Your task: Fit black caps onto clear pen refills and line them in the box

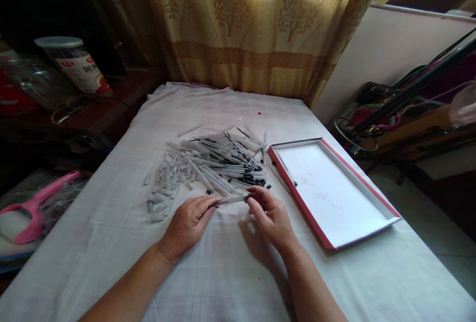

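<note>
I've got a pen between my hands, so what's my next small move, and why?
Perhaps press the right end of the pen inward: your right hand is at that end, while your left hand grips the other.

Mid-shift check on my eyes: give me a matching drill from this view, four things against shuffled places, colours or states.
Things:
1. Pen
2. Tray
3. Curtain
4. Jar

Descriptions:
A. Gold, with tree patterns
B. Has a pale lid
C. Between left hand and right hand
D. Right of the pile

Pairs: 1-C, 2-D, 3-A, 4-B
</note>
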Tool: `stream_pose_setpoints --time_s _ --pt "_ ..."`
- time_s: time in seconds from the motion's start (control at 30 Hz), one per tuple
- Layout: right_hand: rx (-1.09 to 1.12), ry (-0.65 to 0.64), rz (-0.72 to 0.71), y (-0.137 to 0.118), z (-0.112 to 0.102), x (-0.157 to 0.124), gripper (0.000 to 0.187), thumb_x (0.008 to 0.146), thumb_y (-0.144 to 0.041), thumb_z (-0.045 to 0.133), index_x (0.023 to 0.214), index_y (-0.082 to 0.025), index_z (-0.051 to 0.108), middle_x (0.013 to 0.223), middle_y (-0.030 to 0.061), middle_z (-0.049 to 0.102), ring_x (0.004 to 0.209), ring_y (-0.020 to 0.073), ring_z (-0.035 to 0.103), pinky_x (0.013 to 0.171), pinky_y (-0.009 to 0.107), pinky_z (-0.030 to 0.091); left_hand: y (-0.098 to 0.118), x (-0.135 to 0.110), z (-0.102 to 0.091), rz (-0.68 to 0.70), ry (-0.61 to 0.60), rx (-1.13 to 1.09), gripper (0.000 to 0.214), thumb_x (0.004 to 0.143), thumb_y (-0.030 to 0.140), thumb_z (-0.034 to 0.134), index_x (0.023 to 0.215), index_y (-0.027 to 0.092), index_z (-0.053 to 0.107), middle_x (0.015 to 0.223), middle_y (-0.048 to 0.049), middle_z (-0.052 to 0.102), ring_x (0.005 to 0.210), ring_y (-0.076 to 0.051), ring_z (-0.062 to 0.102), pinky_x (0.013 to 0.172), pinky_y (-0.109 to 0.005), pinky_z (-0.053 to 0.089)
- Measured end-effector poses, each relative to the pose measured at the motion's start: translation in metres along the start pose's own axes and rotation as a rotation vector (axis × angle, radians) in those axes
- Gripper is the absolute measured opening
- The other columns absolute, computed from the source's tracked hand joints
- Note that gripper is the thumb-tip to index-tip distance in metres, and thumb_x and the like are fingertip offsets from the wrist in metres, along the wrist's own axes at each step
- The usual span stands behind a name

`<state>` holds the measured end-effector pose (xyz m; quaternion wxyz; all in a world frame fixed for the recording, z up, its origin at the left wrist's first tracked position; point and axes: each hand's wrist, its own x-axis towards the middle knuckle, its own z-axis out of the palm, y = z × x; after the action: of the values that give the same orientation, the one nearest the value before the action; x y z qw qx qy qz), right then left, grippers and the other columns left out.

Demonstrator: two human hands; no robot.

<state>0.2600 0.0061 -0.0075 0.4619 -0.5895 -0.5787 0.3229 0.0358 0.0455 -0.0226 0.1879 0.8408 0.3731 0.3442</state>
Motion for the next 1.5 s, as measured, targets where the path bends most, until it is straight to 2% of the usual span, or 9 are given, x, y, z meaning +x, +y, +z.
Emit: stream_pose_setpoints --time_s 0.07,0.2,0.4,0.53,0.7,0.93,1.13,1.33,1.5 --pt "0.019 -0.005 -0.011 0.0006 -0.0003 -0.0002 0.021 0.090 -0.033 0.057 0.104 -0.020 0.066 0.087 0.0055 0.070 0.067 0.0158 0.063 0.062 0.028 0.051 -0.0006 -0.0002 0.0003 0.002 0.001 0.000 0.025 0.095 0.023 0.052 0.115 0.023 0.067 0.102 -0.0051 0.076 0.092 -0.019 0.071 0.083 -0.030 0.056" --pt "-0.025 -0.016 -0.003 0.0014 -0.0007 0.0002 0.020 0.091 -0.035 0.055 0.088 -0.020 0.067 0.075 0.0036 0.067 0.064 0.0155 0.061 0.060 0.027 0.050 -0.0018 -0.0008 0.0001 0.007 0.000 0.006 0.025 0.095 0.023 0.052 0.115 0.023 0.067 0.101 -0.0055 0.076 0.091 -0.019 0.071 0.082 -0.030 0.056" --pt "0.044 -0.049 0.022 0.0026 -0.0021 -0.0001 0.022 0.090 -0.035 0.057 0.103 -0.020 0.066 0.087 0.0055 0.071 0.066 0.0153 0.063 0.060 0.027 0.052 -0.0008 -0.0005 -0.0009 -0.012 -0.009 -0.002 0.026 0.095 0.025 0.051 0.115 0.023 0.068 0.102 -0.0063 0.076 0.092 -0.019 0.071 0.083 -0.031 0.056" --pt "0.019 -0.055 0.027 0.0027 -0.0028 0.0000 0.019 0.090 -0.035 0.057 0.093 -0.020 0.067 0.078 0.0039 0.069 0.063 0.0150 0.061 0.059 0.027 0.051 -0.0002 -0.0004 -0.0011 -0.007 -0.005 -0.003 0.026 0.095 0.025 0.051 0.115 0.022 0.068 0.102 -0.0065 0.076 0.092 -0.019 0.071 0.083 -0.031 0.056" --pt "0.057 -0.053 0.025 0.0033 -0.0040 0.0001 0.020 0.089 -0.035 0.058 0.101 -0.021 0.066 0.085 0.0045 0.070 0.066 0.0153 0.062 0.061 0.027 0.052 -0.0004 -0.0004 -0.0008 -0.013 -0.008 -0.010 0.026 0.094 0.025 0.052 0.115 0.023 0.068 0.101 -0.0061 0.076 0.092 -0.019 0.071 0.082 -0.031 0.056" --pt "0.016 -0.073 0.012 -0.0001 -0.0052 0.0011 0.016 0.088 -0.033 0.058 0.091 -0.020 0.067 0.077 0.0029 0.067 0.063 0.0152 0.061 0.058 0.027 0.051 0.0016 0.0009 0.0001 0.000 -0.002 -0.015 0.025 0.095 0.023 0.051 0.113 0.023 0.068 0.100 -0.0060 0.076 0.090 -0.019 0.071 0.082 -0.030 0.056" --pt "0.068 0.008 -0.011 -0.0036 -0.0052 0.0014 0.015 0.087 -0.033 0.059 0.091 -0.020 0.067 0.073 0.0018 0.066 0.058 0.0143 0.060 0.055 0.026 0.049 0.0052 0.0026 -0.0057 -0.120 -0.009 0.003 0.028 0.094 0.035 0.053 0.115 0.023 0.067 0.099 -0.0059 0.075 0.089 -0.019 0.070 0.081 -0.029 0.055" --pt "0.099 0.041 0.014 -0.0025 -0.0030 0.0014 0.015 0.085 -0.033 0.061 0.089 -0.020 0.067 0.072 0.0016 0.066 0.057 0.0143 0.061 0.055 0.026 0.049 0.0057 0.0049 -0.0088 -0.173 0.008 0.004 0.032 0.096 0.042 0.046 0.083 0.022 0.066 0.076 -0.0026 0.070 0.070 -0.017 0.067 0.068 -0.027 0.052" --pt "0.134 0.051 0.035 -0.0037 -0.0002 0.0020 0.015 0.084 -0.033 0.062 0.088 -0.020 0.067 0.071 0.0018 0.067 0.056 0.0140 0.060 0.053 0.026 0.049 0.0069 0.0058 -0.0087 -0.214 0.071 0.005 0.024 0.092 0.043 0.053 0.091 0.021 0.063 0.082 -0.0029 0.068 0.070 -0.017 0.064 0.067 -0.027 0.053"
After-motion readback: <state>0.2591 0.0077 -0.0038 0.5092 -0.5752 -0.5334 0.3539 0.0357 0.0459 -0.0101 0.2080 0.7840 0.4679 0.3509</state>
